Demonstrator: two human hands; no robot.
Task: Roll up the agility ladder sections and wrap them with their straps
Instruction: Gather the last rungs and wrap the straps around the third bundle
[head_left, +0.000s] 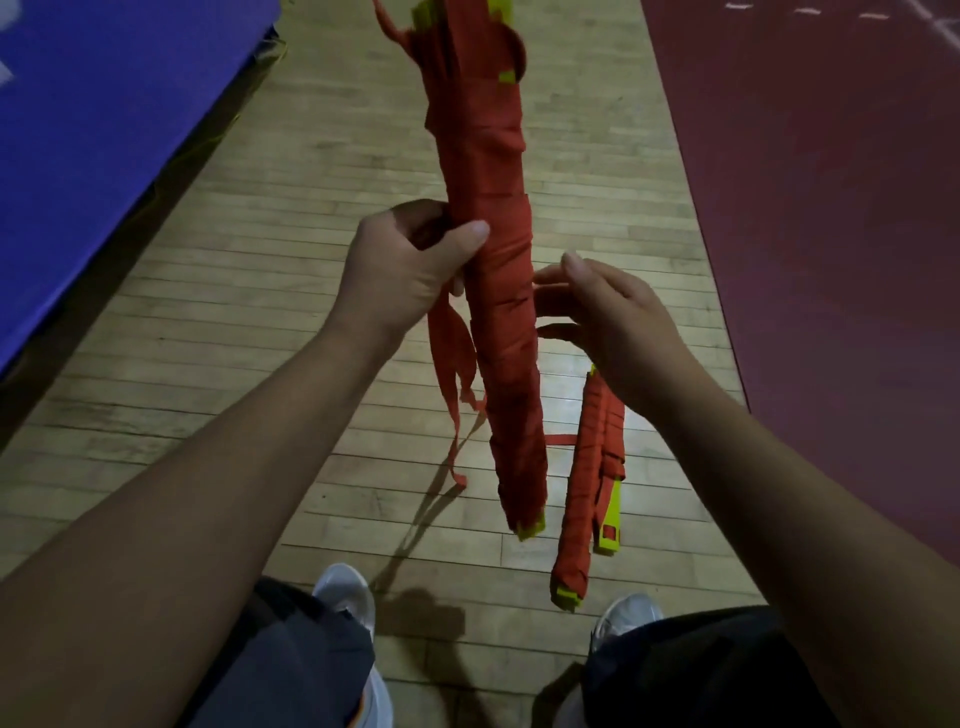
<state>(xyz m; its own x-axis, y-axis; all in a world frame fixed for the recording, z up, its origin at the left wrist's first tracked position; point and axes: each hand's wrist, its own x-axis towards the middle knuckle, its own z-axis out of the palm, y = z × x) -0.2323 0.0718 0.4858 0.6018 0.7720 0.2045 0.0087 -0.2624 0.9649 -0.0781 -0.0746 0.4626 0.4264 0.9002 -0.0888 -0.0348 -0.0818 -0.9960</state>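
The rolled ladder bundle (488, 156) stands nearly upright in the air in front of the person, wound round and round with its red strap. Its long axis runs from a yellow-tipped lower end near the knees up past both hands and out of sight overhead. It sits between the two hands, a little closer to the left one.

The left hand (405, 270) is clamped on the bundle about halfway along, thumb across the front and fingers curled behind. It seems to carry all the weight. A loose strap tail (452, 364) hangs down from under that hand on the bundle's left side, ending above the floor.

The right hand (618, 317) is just beside the bundle's right edge, a little lower than the left. Its fingers are stretched out with the tips at the wraps. It grips nothing that I can see, though I cannot tell whether a fingertip is tucked under a turn. To my eye the tail is what remains to be wound or tucked in, and it lies on the far side of the bundle from the free right hand.

Below the right forearm, a second wrapped bundle (587, 478) lies on the wooden floor (260, 312), just ahead of the person's shoes (343, 597)
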